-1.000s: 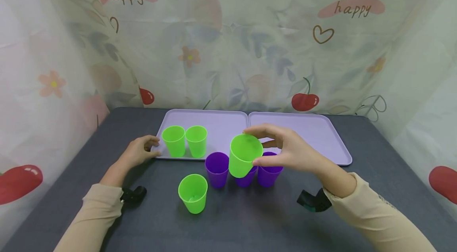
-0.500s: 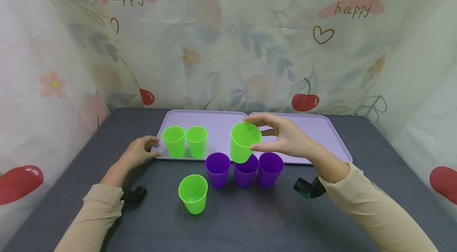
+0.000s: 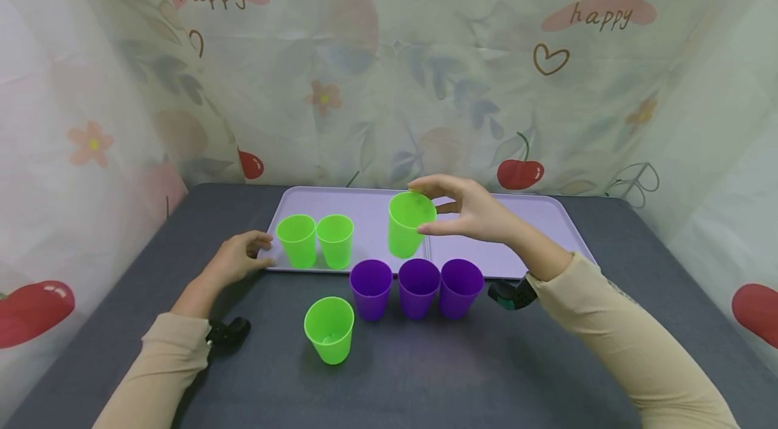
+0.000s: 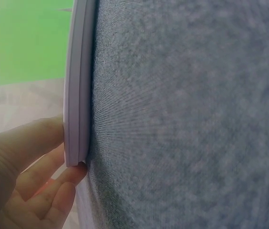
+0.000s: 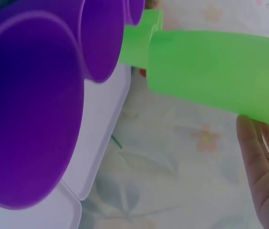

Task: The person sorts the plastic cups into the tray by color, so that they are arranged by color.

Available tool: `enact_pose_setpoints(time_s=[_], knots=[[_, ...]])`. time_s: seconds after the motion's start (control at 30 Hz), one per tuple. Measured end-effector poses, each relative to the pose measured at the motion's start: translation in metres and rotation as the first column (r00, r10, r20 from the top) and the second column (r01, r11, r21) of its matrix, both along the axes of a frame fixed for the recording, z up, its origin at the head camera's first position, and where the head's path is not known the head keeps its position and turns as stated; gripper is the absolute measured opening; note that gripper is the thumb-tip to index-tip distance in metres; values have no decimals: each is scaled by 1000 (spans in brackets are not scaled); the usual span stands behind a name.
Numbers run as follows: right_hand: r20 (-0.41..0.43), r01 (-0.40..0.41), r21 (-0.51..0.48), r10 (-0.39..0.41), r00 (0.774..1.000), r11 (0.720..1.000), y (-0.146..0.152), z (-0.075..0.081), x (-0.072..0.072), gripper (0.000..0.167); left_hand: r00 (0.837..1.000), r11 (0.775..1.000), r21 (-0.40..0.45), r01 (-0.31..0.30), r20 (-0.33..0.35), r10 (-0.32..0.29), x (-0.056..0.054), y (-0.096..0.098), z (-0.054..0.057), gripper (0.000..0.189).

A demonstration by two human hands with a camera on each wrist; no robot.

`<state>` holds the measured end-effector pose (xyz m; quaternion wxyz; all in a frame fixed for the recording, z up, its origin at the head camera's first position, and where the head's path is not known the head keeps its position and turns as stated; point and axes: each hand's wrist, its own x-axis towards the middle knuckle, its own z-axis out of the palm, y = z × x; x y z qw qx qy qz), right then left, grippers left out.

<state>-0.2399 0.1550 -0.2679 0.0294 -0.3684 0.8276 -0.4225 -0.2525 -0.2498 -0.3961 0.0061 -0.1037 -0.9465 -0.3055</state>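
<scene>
My right hand (image 3: 471, 209) grips a green cup (image 3: 406, 230) near its rim, thumb on the near side. This cup hangs upright above the right part of the left lilac tray (image 3: 371, 203). In the right wrist view the held green cup (image 5: 211, 71) shows its side wall, with fingertips at its rim. My left hand (image 3: 238, 257) pinches the left tray's front left corner; the left wrist view shows the thumb and fingers at the tray edge (image 4: 77, 95). Two green cups (image 3: 296, 243) stand side by side on that tray.
Three purple cups (image 3: 417, 290) stand in a row on the dark table (image 3: 425, 375), just in front of the trays. Another green cup (image 3: 329, 331) stands nearer, left of them. A second lilac tray (image 3: 480, 257) adjoins on the right. A patterned curtain (image 3: 389, 78) hangs behind.
My right hand has carried the green cup away from me and slightly left, from in front of the purple cups to over the left tray. The left hand has stayed at the tray corner.
</scene>
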Motion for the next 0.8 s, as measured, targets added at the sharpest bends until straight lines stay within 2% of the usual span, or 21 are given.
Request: enact_pose_setpoints(time_s=[0.5,0.8], knots=[[44,-40,32,38,998,999,-13,-7,-32,61,1000,1000,1,2,2,-2,2,2,2,45],[60,-68,77,63,996,995,-20,-13,-42,59,1000,1000,1,6,3,-6,1,0,1,44]])
